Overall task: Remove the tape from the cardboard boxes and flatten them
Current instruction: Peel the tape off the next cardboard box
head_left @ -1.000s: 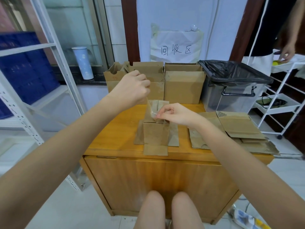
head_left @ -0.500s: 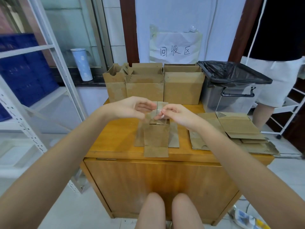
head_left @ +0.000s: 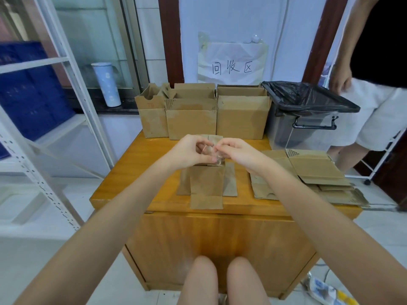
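Observation:
A flattened cardboard box [head_left: 206, 186] lies on the middle of the wooden cabinet top [head_left: 136, 170]. Just above its far end, my left hand [head_left: 191, 151] and my right hand [head_left: 237, 153] meet with a crumpled strip of clear tape [head_left: 213, 155] pinched between their fingers. Three upright open boxes [head_left: 240, 115] stand in a row at the back. A pile of flattened boxes [head_left: 312, 172] lies at the right.
A clear bin lined with a black bag [head_left: 308, 115] stands at the back right. A second person [head_left: 374, 84] stands beyond it. White metal shelving [head_left: 55, 119] is at the left, a paper sign [head_left: 231, 62] on the wall, a pale tumbler [head_left: 106, 84] on the sill.
My left hand came down from its raised position with the peeled tape and met my right hand; both now bunch the tape together. The person at right shifted.

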Motion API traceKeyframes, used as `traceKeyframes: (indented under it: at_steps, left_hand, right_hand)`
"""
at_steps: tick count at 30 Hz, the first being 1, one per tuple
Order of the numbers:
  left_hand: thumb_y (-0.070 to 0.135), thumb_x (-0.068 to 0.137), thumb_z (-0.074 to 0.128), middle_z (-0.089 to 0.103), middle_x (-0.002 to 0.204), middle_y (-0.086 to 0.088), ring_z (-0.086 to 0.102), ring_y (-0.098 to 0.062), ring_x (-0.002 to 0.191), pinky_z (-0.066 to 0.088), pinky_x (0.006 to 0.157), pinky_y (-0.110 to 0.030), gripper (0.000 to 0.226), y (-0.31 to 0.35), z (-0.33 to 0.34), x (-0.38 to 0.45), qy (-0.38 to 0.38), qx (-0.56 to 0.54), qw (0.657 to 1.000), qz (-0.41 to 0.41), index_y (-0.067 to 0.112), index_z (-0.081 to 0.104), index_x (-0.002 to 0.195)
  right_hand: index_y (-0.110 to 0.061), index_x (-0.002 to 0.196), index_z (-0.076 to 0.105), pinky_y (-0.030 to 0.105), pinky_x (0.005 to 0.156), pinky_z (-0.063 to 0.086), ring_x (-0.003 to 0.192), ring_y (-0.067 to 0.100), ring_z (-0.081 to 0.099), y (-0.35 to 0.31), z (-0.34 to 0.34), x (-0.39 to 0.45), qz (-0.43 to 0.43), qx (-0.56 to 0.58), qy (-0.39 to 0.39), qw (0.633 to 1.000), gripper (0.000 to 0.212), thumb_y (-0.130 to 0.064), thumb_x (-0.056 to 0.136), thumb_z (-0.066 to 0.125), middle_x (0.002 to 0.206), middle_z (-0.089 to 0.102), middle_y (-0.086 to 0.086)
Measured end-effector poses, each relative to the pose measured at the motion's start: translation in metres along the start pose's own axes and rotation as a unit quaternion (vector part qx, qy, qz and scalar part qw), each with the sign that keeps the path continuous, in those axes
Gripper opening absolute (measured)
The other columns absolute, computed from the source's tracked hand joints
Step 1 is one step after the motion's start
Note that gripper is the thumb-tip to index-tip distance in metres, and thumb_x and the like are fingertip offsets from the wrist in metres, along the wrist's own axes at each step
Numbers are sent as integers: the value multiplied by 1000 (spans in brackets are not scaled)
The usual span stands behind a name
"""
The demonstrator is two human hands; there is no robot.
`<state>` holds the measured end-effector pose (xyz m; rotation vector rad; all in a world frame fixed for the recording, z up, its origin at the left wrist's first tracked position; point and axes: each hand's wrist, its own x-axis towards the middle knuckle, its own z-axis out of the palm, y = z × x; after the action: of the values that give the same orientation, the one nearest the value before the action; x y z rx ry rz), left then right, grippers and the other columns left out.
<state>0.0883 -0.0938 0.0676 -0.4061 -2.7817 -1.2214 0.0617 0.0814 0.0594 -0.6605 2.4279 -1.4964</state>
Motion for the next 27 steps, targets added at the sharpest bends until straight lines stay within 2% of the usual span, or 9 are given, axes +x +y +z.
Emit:
traceKeyframes:
  at_steps: [4,8,10,14,16,18,22,24,27]
  left_hand:
    - [17,73,82,65,84,1,60,-12,78,50,77,-23,35,-3,3,4,33,17,999,3,6,70,104]
    - [9,75,80,62,75,9,59,-6,70,49,69,-14,15,-4,4,3,50,5,999,6,11,69,84]
    - [6,75,79,63,72,9,59,-5,67,49,65,-11,19,-5,4,2,64,-12,998,8,18,65,74]
    - [11,75,80,66,72,8,58,-3,65,45,64,-12,11,-10,9,-1,104,-37,994,-1,15,70,77]
    - [13,77,79,65,72,11,55,1,62,43,64,-11,13,-12,12,-2,114,-41,993,-6,20,69,75]
    - [14,78,78,65,74,10,56,-1,65,45,68,-15,17,-15,14,-2,111,-49,993,-10,24,65,74]
    - [20,82,75,67,78,8,63,-12,77,53,79,-30,16,-16,15,-1,110,-39,993,-7,27,62,77]
    - [24,83,73,68,80,10,62,-8,75,51,80,-29,12,-14,17,-2,115,-11,993,-8,25,62,80]
    - [25,85,71,67,82,10,58,-3,72,48,78,-27,11,-12,22,-3,133,21,991,-15,21,61,85]
  right_hand:
    - [-23,92,66,40,105,43,107,16,62,1,0,0,2,13,-6,1000,22,-25,100,46,108,68,2]
    - [-23,94,68,39,107,42,108,13,62,0,0,0,3,16,-9,1000,20,-27,99,49,108,69,0]
    - [-22,97,68,37,106,42,108,12,62,-2,-1,-1,9,12,-14,1000,15,-31,95,57,106,70,-1]
    - [-14,105,63,23,92,48,102,9,64,-4,-2,-9,-8,18,-32,999,28,-29,83,73,102,71,0]
    - [-15,100,59,23,91,52,102,9,62,1,4,-15,-67,1,31,997,29,-23,79,78,105,65,0]
    - [-18,100,55,28,91,51,104,9,55,10,13,-20,-106,-76,130,983,37,-28,75,80,108,54,-2]
    - [-19,106,51,28,71,41,96,9,45,25,33,-34,-56,-314,227,920,53,-54,73,73,105,46,-8]
    - [-16,105,52,26,70,40,94,11,49,33,42,-35,-50,-285,246,925,48,-50,77,72,102,49,-7]
    - [-14,102,56,25,78,47,91,12,56,40,46,-36,-49,-186,271,943,40,-39,78,76,97,58,-4]
